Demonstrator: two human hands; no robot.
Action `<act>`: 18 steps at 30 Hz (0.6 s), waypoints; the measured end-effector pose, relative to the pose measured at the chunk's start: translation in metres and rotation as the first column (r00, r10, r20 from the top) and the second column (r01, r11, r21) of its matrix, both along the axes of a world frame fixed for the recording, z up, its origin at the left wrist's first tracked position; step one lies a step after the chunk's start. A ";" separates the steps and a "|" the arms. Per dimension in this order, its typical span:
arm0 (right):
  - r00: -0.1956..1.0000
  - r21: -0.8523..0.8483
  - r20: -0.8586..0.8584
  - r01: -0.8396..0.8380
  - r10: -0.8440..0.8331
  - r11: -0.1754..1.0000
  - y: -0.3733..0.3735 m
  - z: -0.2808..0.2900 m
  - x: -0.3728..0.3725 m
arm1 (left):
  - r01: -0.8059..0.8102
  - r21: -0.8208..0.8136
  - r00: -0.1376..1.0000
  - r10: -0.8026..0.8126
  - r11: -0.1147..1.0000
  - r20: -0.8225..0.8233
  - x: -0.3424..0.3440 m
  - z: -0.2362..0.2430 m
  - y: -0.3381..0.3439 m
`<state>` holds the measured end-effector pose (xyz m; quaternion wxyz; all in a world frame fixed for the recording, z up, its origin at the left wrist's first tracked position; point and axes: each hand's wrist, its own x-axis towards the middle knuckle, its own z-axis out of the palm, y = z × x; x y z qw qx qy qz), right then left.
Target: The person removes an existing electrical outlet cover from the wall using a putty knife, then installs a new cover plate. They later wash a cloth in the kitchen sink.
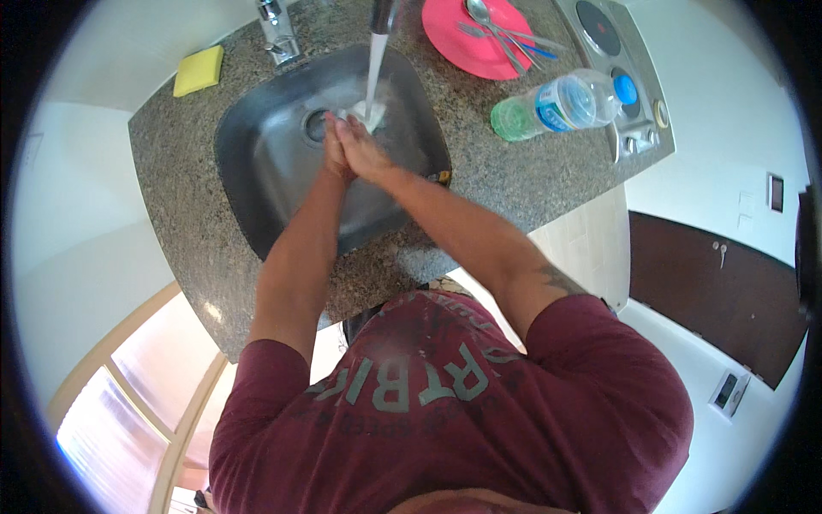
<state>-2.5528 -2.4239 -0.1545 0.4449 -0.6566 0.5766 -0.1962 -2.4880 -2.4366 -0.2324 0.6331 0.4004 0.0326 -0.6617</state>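
My left hand (335, 152) and my right hand (364, 152) press against each other, palm to palm, above the grey metal sink (257, 167). Their fingers look stretched out, and no object shows between them. A stream of water (374, 73) falls from the dark spout (384, 15) and runs down right by my fingertips, splashing white on the basin floor. Beside my left fingertips lies the round drain (316, 127). The chrome tap body (276, 36) stands behind the sink.
A yellow sponge (199, 71) lies on the speckled stone counter (175, 163), left of the sink. At the right are a pink plate (454, 47) with a spoon (479, 12) and forks, and a clear plastic bottle (591, 96) with a blue cap. Farther right sits a cooktop (612, 64).
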 end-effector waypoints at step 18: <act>0.963 0.206 0.244 0.062 -0.112 0.977 -0.050 -0.074 -0.034 | 0.143 -0.043 0.989 -0.145 0.989 -0.040 -0.027 0.011 -0.007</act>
